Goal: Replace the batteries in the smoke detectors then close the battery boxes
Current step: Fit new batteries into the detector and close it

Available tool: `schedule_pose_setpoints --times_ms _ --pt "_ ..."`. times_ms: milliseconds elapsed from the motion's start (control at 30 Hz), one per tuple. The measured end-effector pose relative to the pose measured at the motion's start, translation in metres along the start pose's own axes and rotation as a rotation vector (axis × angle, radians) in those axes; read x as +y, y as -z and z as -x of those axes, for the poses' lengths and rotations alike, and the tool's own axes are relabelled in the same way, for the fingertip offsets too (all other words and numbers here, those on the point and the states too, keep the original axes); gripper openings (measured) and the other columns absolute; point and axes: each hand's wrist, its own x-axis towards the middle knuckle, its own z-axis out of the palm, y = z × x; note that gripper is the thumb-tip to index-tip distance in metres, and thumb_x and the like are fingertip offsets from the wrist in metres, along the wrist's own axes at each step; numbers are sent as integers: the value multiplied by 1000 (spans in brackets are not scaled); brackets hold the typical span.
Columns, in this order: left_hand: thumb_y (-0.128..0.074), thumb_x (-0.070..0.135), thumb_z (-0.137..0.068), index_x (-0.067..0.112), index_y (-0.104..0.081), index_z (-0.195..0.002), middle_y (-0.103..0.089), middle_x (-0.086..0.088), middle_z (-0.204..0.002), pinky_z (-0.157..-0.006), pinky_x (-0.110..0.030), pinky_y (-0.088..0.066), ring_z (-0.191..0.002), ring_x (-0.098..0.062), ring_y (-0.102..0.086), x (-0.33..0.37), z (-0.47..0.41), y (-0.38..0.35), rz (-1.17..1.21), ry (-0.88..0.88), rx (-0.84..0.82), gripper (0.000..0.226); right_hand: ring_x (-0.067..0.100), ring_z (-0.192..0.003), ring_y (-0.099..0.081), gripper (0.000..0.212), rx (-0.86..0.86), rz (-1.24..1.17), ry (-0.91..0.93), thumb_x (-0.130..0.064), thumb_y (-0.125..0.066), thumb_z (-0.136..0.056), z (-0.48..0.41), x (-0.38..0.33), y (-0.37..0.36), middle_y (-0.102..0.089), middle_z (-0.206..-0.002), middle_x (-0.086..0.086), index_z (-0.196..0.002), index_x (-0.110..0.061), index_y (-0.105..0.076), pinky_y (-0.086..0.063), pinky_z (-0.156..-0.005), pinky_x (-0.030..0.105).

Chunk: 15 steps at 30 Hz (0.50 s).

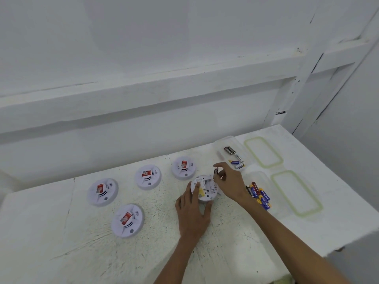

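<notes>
My left hand (192, 210) is closest to me on the white table (82, 253). Its fingers curl round the rim of the open detector (205, 188) and hold it, with one finger lying across its back. This detector lies face down on the table, and its battery slot shows on top. To the left, the front detector (127, 220) lies face up with a red sticker on it. My right hand (229, 181) is just past the open detector, on its right side. Its thumb and fingers pinch one small battery (215, 171), which stands almost straight up at the far edge of the slot. I cannot tell if the battery touches the slot. Right beside my right wrist is the near box (258, 177), a clear one, with a pile of blue and yellow batteries (260, 196) in it. The near lid (296, 193) lies flat to the right of it, with a pale green ring round its edge. Farther left, three more detectors lie face up in a slanting row: the left detector (102, 192), the middle detector (147, 176) and the back detector (184, 167). Past my right hand is the far box (229, 141) with a few loose cells (235, 158) inside. The far lid (263, 152) lies beside it on the right. A white wall (143, 58) stands behind the table.
</notes>
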Motion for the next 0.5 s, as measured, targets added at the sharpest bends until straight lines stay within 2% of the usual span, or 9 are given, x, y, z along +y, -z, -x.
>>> schedule_pose_setpoints --times_ms 33,100,133,167,267,500 --pt "-48 64 -94 30 -31 -156 -42 -4 -158 -116 -45 -32 -138 -23 -46 0 0 0 1 0 -2 73 4 -68 -63 29 21 -59 -54 -16 -63 -92 0 1 2 -68 -77 -3 -118 -26 -60 -48 -62 9" --pt "-49 63 -94 30 -31 -157 -41 -3 -158 -116 -43 -31 -138 -22 -45 0 0 0 2 2 -1 73 9 -75 -67 29 19 -183 -158 -19 -63 -92 1 1 4 -71 -82 -2 -119 -28 -61 -57 -71 22" --pt "-49 62 -94 29 -31 -157 -40 -3 -159 -116 -43 -31 -138 -21 -45 1 0 1 3 6 -2 73 12 -76 -68 28 10 -249 -209 -21 -63 -92 1 1 6 -72 -84 0 -119 -29 -61 -59 -71 30" --pt "-50 61 -94 29 -31 -157 -40 -3 -159 -116 -43 -31 -139 -21 -45 0 0 2 6 8 -3 74 13 -74 -69 28 1 -315 -253 -21 -64 -92 1 1 7 -73 -85 1 -118 -29 -61 -59 -66 31" --pt "-52 56 -91 26 -34 -156 -37 -4 -161 -115 -44 -33 -139 -23 -45 2 0 3 18 0 -2 74 14 -66 -67 26 -2 -472 -345 -19 -64 -93 0 -2 10 -75 -85 4 -119 -24 -62 -54 -58 22" --pt "-56 60 -88 26 -37 -155 -42 -3 -158 -115 -41 -33 -138 -20 -47 2 -1 2 31 10 9 77 18 -67 -66 24 -31 -548 -406 -18 -63 -94 2 -2 7 -75 -85 5 -118 -23 -62 -57 -65 27"
